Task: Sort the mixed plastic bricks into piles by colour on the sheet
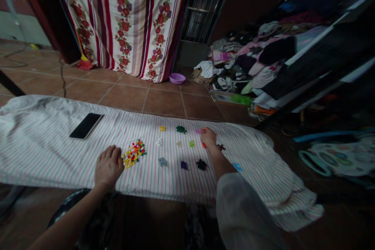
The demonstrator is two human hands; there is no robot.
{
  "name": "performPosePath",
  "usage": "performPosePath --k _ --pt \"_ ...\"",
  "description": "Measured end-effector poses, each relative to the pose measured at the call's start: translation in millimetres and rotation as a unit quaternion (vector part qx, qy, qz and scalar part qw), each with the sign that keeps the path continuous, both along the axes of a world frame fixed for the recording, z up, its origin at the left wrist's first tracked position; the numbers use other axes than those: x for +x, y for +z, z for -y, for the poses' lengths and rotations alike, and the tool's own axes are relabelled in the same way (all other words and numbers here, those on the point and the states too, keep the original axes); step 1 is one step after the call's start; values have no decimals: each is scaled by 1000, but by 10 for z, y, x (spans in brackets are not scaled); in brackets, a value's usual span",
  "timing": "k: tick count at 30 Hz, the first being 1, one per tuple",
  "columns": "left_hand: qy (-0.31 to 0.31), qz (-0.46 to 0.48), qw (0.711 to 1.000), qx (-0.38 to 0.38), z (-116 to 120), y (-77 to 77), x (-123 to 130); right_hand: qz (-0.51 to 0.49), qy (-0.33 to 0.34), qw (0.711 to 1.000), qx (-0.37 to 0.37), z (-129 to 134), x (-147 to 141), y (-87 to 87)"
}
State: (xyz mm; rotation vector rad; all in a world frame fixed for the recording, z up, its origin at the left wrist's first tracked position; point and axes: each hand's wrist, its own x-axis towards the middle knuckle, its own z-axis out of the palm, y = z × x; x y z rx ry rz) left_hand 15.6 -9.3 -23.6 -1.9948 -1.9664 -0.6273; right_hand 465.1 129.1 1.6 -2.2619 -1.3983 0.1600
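Observation:
My left hand (108, 166) lies palm down on the striped cloth (73, 164), its fingers stretched out beside a mixed heap of small coloured pieces (134, 154). At the right, my right hand (208, 136) is closed in a pinch by a small pink pile (198, 131); what its fingertips hold, if anything, is hidden. Red pieces (204, 145) show just below that hand. Around them lie separate piles by colour: yellow (162, 128), dark green (181, 129), white (159, 142), beige (178, 144), lime green (191, 143), grey (162, 161), dark blue (184, 165), black (201, 164), brown (220, 147) and light blue (237, 166).
A dark-screened phone (86, 126) rests on the cloth at the left. Beyond the table are a purple basin (177, 78), a floral curtain (123, 19), a red broom (84, 63) and heaped clothes (249, 60). A pale plastic item (342, 156) stands at the right.

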Motion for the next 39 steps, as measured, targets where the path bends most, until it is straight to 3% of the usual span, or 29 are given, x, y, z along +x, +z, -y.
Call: performPosePath --k 5,9,19,25,34,39 --pt "-2 1 1000 -2 9 26 13 -23 -17 1000 10 151 -10 140" --pt "-1 14 1000 -11 23 53 20 -33 12 999 28 296 -160 293" --pt "-5 18 1000 -14 44 63 4 -126 187 972 71 807 -1147 411" --pt "-7 38 999 -16 46 58 5 -155 278 946 64 1009 -1717 375" --pt "-7 42 999 -8 51 54 4 -165 353 921 -4 1404 -2395 132" --pt "-9 52 999 -10 58 77 13 -103 318 942 -3 1460 -2547 51"
